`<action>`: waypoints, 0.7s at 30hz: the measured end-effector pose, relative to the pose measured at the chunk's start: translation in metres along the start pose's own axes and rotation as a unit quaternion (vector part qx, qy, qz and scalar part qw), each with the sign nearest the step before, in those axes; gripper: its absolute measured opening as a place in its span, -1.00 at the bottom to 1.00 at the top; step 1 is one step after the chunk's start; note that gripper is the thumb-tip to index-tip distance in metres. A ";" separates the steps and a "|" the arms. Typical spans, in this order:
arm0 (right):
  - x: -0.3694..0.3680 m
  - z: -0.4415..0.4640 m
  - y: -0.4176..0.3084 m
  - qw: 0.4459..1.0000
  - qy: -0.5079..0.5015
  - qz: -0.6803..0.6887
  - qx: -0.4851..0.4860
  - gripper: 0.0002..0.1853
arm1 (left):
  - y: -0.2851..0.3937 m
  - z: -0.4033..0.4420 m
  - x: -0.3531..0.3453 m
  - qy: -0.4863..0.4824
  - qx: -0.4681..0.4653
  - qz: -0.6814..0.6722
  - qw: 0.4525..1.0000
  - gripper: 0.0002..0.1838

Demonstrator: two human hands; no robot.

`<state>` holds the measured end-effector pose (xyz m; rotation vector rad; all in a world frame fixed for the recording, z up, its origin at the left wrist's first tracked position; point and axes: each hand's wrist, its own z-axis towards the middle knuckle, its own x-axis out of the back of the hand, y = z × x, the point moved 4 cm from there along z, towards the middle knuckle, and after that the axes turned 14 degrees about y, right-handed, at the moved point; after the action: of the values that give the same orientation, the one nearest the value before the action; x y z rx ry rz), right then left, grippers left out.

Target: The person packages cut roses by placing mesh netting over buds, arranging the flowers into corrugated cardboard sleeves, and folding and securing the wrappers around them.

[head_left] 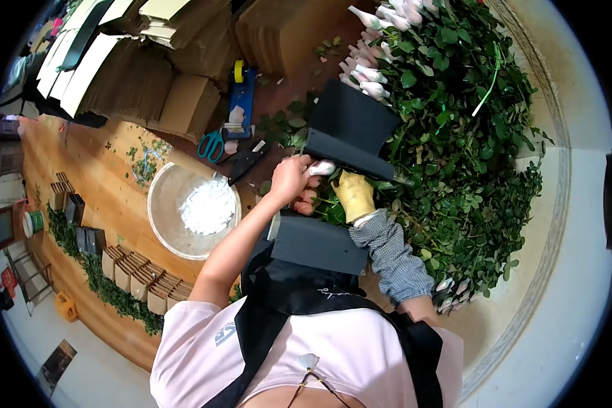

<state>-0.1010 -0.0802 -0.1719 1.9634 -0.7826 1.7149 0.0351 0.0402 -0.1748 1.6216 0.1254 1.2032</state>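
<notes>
My left hand (292,179), bare, has its fingers closed around a rose bud in a white net sleeve (323,167). Right below its fingers are peach-pink rose heads (304,202), partly covered by the hand. My right hand (355,195), in a yellow glove, is close by on the right with its fingers curled among green stems and leaves (333,212). What it grips is hidden. Dark corrugated board (350,126) rises just beyond both hands, and another dark corrugated piece (319,245) lies nearer my lap.
Leafy roses (462,156) are heaped on the right, many with white-netted heads. To the left stand a tub of white net sleeves (207,207), teal scissors (211,146), a blue tape dispenser (241,102) and cardboard boxes (190,105). Wrapped bundles (143,275) line the wooden floor.
</notes>
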 end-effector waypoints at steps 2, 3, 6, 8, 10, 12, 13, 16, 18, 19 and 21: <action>-0.008 0.000 -0.003 0.999 0.000 -0.043 -0.010 -0.65 | -0.006 -0.003 0.003 0.010 0.047 -0.146 0.988 -0.85; -0.010 -0.002 -0.005 0.998 0.001 -0.055 -0.014 -0.65 | -0.022 -0.006 0.001 -0.026 0.131 -0.191 0.972 -0.82; -0.012 -0.003 -0.005 0.997 -0.030 -0.072 -0.017 -0.64 | -0.042 -0.019 0.023 -0.001 0.158 -0.267 0.951 -0.77; -0.002 -0.001 -0.005 0.999 -0.023 -0.043 -0.022 -0.64 | -0.043 -0.019 0.021 -0.023 0.158 -0.267 0.950 -0.75; 0.012 -0.003 -0.010 0.998 0.055 0.020 -0.035 -0.62 | -0.055 -0.021 0.006 -0.065 0.145 -0.231 0.960 -0.73; 0.023 -0.009 -0.016 0.997 0.057 0.042 -0.021 -0.62 | -0.046 -0.014 0.001 -0.059 0.121 -0.206 0.969 -0.73; 0.027 -0.013 -0.018 0.996 0.061 0.066 -0.011 -0.62 | -0.040 -0.011 0.000 -0.057 0.093 -0.177 0.978 -0.74; -0.006 -0.005 -0.007 0.998 0.050 -0.022 -0.030 -0.64 | -0.037 -0.005 -0.002 -0.050 0.086 -0.183 0.978 -0.75; -0.016 -0.005 -0.006 0.996 0.036 -0.071 -0.025 -0.64 | -0.037 -0.007 0.006 -0.032 0.096 -0.215 0.971 -0.73; -0.020 -0.005 -0.004 0.996 0.037 -0.072 -0.027 -0.64 | -0.040 -0.008 0.011 0.060 0.085 -0.259 0.960 -0.76; -0.024 -0.004 0.002 0.995 0.023 -0.091 -0.046 -0.62 | -0.066 0.004 0.049 0.164 0.206 -0.282 0.923 -0.81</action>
<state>-0.1072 -0.0755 -0.1954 1.8664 -0.6331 1.5831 0.0924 0.0955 -0.1946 1.5561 1.0493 1.0137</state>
